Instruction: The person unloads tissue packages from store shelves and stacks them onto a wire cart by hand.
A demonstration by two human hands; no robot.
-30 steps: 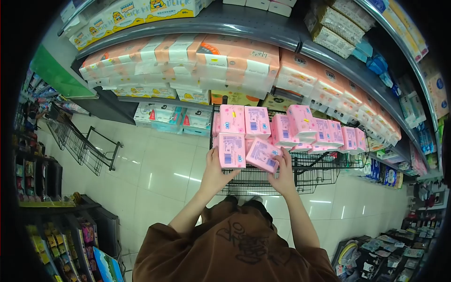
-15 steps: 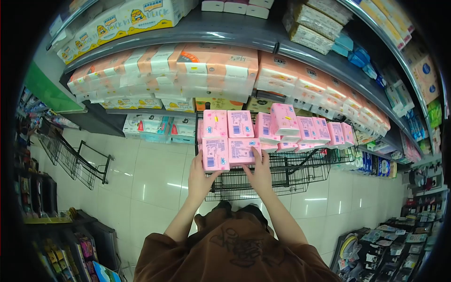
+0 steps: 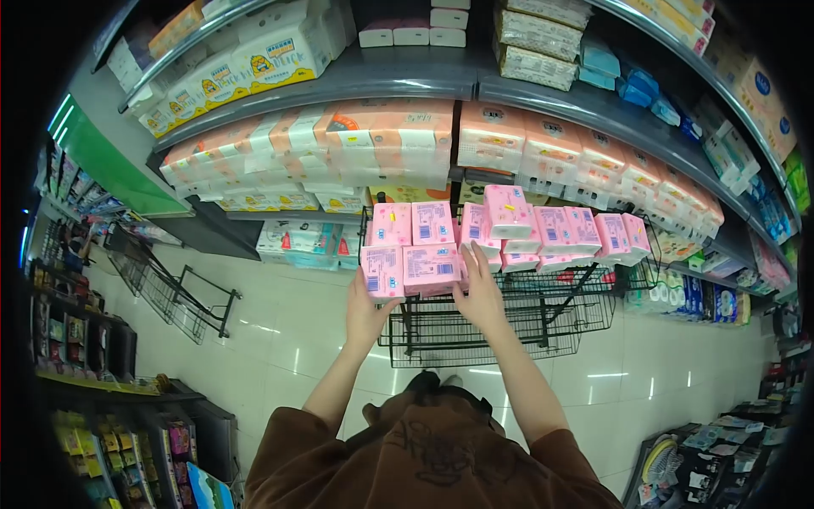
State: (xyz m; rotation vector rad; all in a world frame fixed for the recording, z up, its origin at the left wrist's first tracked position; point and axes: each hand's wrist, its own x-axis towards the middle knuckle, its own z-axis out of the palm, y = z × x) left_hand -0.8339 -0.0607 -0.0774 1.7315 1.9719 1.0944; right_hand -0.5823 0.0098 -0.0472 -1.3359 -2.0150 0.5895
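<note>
Several pink tissue packs [image 3: 431, 223] sit in rows on a black wire cart. My left hand [image 3: 365, 310] is at the outer side of the front left pack [image 3: 382, 270], its thumb at the lower edge. My right hand [image 3: 482, 295] is at the right end of the neighbouring pack [image 3: 431, 266], thumb at the near edge and fingers along the side. The two front packs lie side by side between my hands. One more pink pack [image 3: 509, 210] rests raised on others to the right.
Shelves behind hold peach-coloured tissue bundles [image 3: 390, 140] and, higher up, yellow-and-white packages [image 3: 275, 64]. The cart's wire frame [image 3: 500, 327] extends in front. Another black cart [image 3: 174, 293] stands at the left. Display racks [image 3: 127, 441] are at lower left.
The front right pack, tilted a second ago, has turned straight and now lies against the left one. My right hand has moved left with it. The camera view has shifted.
</note>
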